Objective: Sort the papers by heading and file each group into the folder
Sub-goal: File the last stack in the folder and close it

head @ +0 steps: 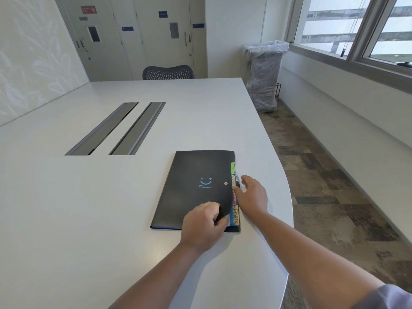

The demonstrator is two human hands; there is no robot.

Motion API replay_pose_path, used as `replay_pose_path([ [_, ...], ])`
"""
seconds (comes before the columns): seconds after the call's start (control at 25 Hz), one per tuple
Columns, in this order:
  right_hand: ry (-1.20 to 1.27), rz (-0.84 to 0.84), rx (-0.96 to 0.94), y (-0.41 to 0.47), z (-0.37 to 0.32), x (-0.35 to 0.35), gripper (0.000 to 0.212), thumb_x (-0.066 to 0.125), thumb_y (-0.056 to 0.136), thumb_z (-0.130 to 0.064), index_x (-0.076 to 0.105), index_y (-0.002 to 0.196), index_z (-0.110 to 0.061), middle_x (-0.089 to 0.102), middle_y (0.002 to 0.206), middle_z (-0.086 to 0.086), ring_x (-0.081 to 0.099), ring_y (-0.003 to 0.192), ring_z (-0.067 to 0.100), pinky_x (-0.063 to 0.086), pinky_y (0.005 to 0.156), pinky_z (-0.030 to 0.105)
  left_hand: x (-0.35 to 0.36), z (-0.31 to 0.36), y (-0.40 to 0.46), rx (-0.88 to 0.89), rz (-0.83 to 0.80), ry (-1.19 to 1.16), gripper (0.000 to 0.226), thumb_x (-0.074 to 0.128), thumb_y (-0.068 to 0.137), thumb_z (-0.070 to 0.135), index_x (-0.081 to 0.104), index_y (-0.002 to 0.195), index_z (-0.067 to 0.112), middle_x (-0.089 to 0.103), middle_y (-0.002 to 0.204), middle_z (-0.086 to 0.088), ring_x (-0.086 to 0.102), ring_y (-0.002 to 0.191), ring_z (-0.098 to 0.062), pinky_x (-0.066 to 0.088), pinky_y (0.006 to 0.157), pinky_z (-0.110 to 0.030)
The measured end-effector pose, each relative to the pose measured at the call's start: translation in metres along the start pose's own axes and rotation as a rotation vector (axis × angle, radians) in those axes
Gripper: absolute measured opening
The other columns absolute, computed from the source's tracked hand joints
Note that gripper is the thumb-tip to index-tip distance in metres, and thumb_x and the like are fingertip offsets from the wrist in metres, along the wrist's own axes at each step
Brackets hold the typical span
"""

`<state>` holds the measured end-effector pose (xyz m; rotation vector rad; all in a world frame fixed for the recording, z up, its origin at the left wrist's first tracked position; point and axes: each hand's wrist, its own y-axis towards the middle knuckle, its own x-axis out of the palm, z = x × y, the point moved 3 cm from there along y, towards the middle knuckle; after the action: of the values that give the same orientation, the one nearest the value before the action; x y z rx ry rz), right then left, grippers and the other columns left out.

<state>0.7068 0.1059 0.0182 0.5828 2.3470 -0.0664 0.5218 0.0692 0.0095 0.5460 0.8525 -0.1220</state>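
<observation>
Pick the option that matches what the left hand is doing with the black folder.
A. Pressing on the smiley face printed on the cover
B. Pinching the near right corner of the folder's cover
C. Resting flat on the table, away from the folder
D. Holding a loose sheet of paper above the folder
B: the left hand has its fingers curled round the near right corner of the black folder, whose cover bends there, beside the SPORTS tab.

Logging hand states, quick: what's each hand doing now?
Left hand: grip pinching the black plastic folder's cover corner.
Right hand: open, at its coloured tabs.
</observation>
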Motion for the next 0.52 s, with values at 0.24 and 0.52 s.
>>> replay_pose_path([
  [0.24,-0.052,0.002,-0.012,-0.004,-0.004,0.0,0.02,0.054,0.1,-0.027,0.063,0.088,-0.015,0.07,0.088,0.004,0.062,0.086,0.031,0.047,0.068,0.037,-0.007,0.01,0.0,-0.075,-0.086,0.063,0.075,0.06,0.062,0.093,0.044,0.073,0.02,0.065,0.081,0.007,0.06,0.083,-0.009,0.05,0.064,-0.034],
  [0.52,0.161,-0.072,0.102,-0.033,-0.01,-0.005,0.041,0.062,0.096,-0.029,0.057,0.129,-0.004,0.064,0.123,0.01,0.061,0.112,0.028,0.046,0.088,0.037,-0.06,-0.056,0.004,-0.656,0.063,0.275,0.062,0.064,0.081,0.066,0.058,0.125,0.023,0.049,0.147,-0.004,0.039,0.138,-0.032,0.039,0.107,-0.047],
])
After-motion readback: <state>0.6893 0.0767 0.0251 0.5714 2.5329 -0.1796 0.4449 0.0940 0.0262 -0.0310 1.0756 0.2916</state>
